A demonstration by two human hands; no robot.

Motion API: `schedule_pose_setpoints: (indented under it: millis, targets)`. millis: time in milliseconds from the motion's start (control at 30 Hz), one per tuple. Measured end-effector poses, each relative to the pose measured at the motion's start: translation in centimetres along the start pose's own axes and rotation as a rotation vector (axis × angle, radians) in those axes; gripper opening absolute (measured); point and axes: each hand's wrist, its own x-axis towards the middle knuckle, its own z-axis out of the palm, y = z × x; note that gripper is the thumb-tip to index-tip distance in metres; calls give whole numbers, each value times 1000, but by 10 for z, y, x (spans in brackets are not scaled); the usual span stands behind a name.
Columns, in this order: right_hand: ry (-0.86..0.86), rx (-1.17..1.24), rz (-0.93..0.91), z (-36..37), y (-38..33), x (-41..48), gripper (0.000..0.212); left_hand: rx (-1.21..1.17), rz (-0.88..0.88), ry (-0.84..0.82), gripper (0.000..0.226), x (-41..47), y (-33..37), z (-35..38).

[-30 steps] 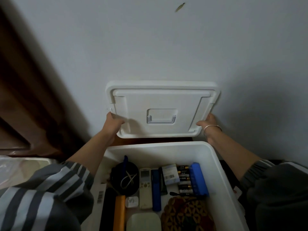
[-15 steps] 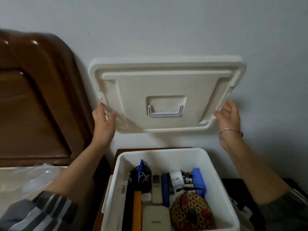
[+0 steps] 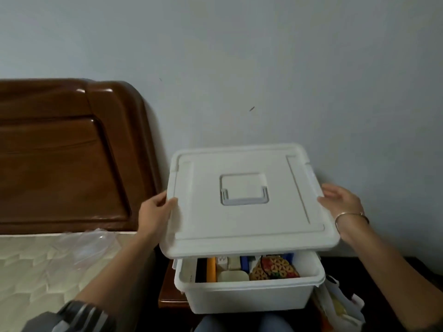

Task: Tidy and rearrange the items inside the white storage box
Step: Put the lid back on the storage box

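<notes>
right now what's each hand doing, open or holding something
Left hand: grips the lid at its left edge, thumb on top.
Right hand: open, straight fingers pressed to the lid's right edge.

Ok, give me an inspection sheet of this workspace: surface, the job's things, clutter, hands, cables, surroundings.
Surface: dark wooden bedside stand under the box.
Job's things: white storage box, front part uncovered; lid held tilted over it, not seated. Inside show an orange stick, a patterned pouch, a white flat case and blue items.
Clutter: clear plastic wrap on the mattress; bag right of the box.
Hands: left hand grips the lid's left edge, thumb on top; right hand at its right edge, grip blurred; bracelet on that wrist.
Cables: nothing seen.
Surroundings: wooden headboard, grey wall.
</notes>
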Motion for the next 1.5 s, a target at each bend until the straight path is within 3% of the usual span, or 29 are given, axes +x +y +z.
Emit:
schedule_pose_setpoints:
  millis: [267,400,533,700,900,1167,1267,1367,1500]
  targets:
    - [-105,-146,223,-12,78,-21,45,165,-129,-197,19,-46,-83,23]
    - [-93,-205,238,-2,93,-24,42,227,-197,-220,18,-47,-110,31]
    - [-91,-281,232,7,102,-21,40,281,-218,-218,35,-42,-121,37]
    - [-100,-371,215,12,115,-16,41,263,-254,-209,41,-35,-126,43]
    - [-110,-414,184,17,124,-12,41,270,-288,-180,38,-30,-137,48]
    - [-159,-595,138,17,131,-8,42,305,-237,-225,47,-23,-144,49]
    - [-271,-763,91,20,127,6,49,444,-155,-270,36,-12,-142,48]
    - [-419,-862,51,35,124,27,72,578,-26,-302,48,10,-136,54]
    - [-547,-981,45,55,134,49,73,782,35,-392,59,36,-131,73]
